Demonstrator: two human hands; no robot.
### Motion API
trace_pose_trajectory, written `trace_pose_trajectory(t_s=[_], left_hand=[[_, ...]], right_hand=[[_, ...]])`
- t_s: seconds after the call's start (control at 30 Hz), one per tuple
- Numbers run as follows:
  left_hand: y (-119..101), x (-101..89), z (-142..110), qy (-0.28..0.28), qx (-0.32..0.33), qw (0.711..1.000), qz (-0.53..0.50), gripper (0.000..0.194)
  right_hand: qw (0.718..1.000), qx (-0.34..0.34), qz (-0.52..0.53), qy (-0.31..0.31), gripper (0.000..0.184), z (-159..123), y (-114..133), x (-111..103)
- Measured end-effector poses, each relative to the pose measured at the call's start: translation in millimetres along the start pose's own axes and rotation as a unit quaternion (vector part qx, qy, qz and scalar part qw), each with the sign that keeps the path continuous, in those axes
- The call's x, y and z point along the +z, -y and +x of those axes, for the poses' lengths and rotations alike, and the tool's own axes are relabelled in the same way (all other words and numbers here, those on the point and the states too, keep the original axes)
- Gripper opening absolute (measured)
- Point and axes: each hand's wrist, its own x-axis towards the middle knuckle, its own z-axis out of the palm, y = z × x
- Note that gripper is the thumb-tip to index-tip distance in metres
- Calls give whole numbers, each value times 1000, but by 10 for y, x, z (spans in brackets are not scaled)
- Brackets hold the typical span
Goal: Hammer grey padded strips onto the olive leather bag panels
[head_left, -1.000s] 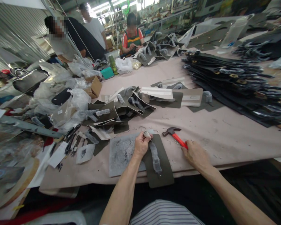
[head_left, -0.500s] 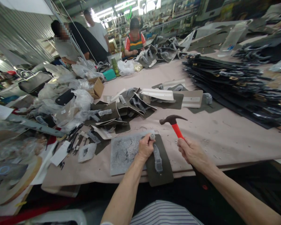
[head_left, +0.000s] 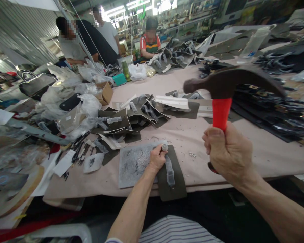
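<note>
My right hand [head_left: 228, 153] grips a claw hammer [head_left: 221, 109] by its red handle, its dark head raised high above the table. My left hand [head_left: 157, 158] is closed round an upright metal punch [head_left: 164, 147], of which only the round top shows. Beneath that hand lies a dark olive flat piece [head_left: 178, 175] with a plastic-wrapped strap [head_left: 169, 170] on it. The piece partly covers a worn grey slab [head_left: 134, 165] and hangs over the table's front edge. The punch's lower end is hidden by my fingers.
Small metal bits [head_left: 192, 154] lie right of the olive piece. Similar olive pieces [head_left: 119, 121] are heaped behind the slab. A stack of black pieces [head_left: 268, 111] stands at the right, plastic bags [head_left: 86, 108] at the left. Co-workers [head_left: 150, 44] are across the table [head_left: 142, 86].
My right hand has lifted the hammer up and to the right, closer to the camera. My left hand keeps its place on the olive piece.
</note>
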Motion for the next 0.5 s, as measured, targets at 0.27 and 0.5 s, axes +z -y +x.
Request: trace_pose_trajectory(t_s=[0.27,0.5], left_hand=[[-23,-11,-2,7,-8,1000,0,20],[-29,-20,4,2,-5,1000,-25,17]], right_hand=[[916,0,-205,345,33,-413,-662,378],[898,146,-204,361,39,-482,-1173,501]])
